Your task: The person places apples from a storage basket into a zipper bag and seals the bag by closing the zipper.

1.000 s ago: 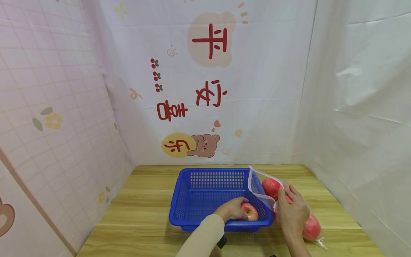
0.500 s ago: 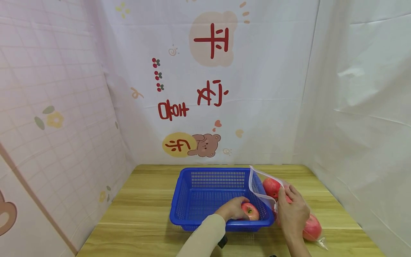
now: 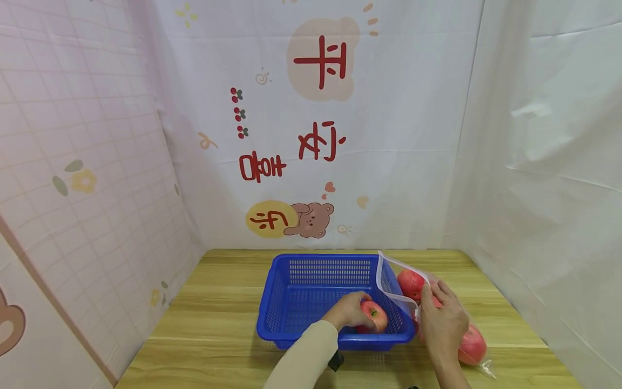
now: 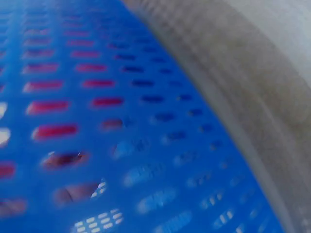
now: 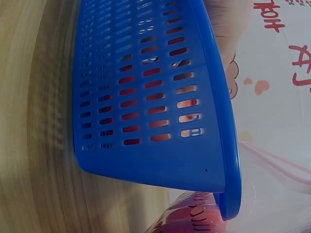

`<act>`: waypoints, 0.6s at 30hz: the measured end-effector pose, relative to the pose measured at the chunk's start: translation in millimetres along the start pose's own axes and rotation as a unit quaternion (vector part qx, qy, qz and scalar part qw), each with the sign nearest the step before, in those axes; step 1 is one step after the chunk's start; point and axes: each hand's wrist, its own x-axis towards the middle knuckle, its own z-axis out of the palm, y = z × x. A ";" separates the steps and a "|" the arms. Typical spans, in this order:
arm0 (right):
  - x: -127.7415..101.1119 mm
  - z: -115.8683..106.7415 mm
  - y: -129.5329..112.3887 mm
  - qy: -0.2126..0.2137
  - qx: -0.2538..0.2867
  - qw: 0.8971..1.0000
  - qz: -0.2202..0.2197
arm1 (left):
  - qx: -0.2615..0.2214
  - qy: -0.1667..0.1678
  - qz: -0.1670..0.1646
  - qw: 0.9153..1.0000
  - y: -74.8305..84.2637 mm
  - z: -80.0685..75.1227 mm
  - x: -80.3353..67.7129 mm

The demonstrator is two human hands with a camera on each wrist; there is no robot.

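Observation:
Inside the blue plastic basket (image 3: 264,316), my left hand (image 3: 345,310) grips a red apple (image 3: 376,313) near the front right corner, thumb and fingers on its sides. To the right of the basket, my right hand (image 3: 443,319) pinches the edge of a clear plastic bag (image 3: 413,267) with a white zip rim. The bag's mouth stands spread over the basket's right rim. Several red apples (image 3: 472,344) lie in the bag, partly hidden by the right hand. In both wrist views the basket's slotted wall (image 5: 146,167) hides the hands almost wholly; red shows through its slots.
A wooden table (image 3: 204,319) bears the basket and bag. White printed cloth (image 3: 403,135) hangs behind and at both sides. A small dark object (image 3: 335,361) shows beside the left sleeve (image 3: 306,356), in front of the basket.
My left hand and the apple in it have shifted slightly left and up inside the basket. The right hand and the bag have stayed in place.

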 end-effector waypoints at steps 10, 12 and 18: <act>0.3 -0.6 -0.6 -0.010 -0.005 1.000 0.005 | -0.144 0.020 -0.042 0.988 -2.9 -24.5 3.3; 0.4 -0.6 -0.6 -0.010 -0.005 1.000 0.002 | -0.162 0.023 -0.042 0.986 -1.0 -29.9 3.0; 0.4 -0.2 0.2 -0.001 -0.002 1.000 -0.011 | -0.220 0.036 -0.042 0.974 8.8 -46.8 2.8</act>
